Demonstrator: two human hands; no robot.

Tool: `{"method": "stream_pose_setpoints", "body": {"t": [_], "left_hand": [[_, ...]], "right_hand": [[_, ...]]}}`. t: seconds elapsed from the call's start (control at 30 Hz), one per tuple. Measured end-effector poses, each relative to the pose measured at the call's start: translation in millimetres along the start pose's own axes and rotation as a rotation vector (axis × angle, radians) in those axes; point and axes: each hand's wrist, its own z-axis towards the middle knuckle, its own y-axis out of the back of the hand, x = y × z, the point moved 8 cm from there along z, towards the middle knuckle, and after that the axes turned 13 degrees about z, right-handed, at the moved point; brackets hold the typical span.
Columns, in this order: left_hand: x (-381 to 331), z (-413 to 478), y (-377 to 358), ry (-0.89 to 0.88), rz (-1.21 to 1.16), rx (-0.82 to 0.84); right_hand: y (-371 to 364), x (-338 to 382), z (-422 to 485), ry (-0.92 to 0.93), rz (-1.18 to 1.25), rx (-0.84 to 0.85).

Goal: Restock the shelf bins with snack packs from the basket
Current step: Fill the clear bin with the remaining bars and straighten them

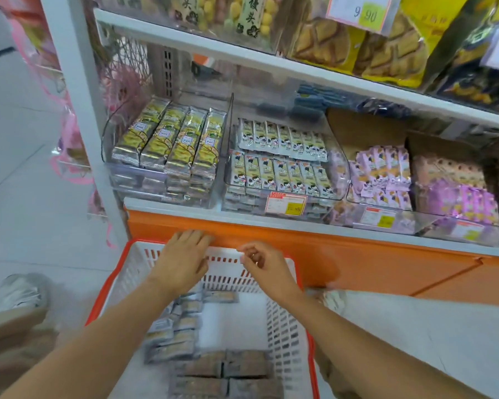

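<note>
Snack packs [202,367] lie in the near white basket [285,335]. Over its far rim the left grip [185,254] is released, fingers straight. The right grip [261,263] is curled; whether it pinches something I cannot tell.
</note>
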Motion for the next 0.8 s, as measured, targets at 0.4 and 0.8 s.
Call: {"method": "stream_pose_setpoints", "body": {"t": [0.4,0.8], "left_hand": [[16,-14,-95,0.045,0.082,0.213],[21,-22,-126,0.063,-0.020,-0.003]], "right_hand": [[-46,-175,-7,-0.364,-0.167,0.104],[-96,-267,-4,-0.495,-0.327,0.217]]}}
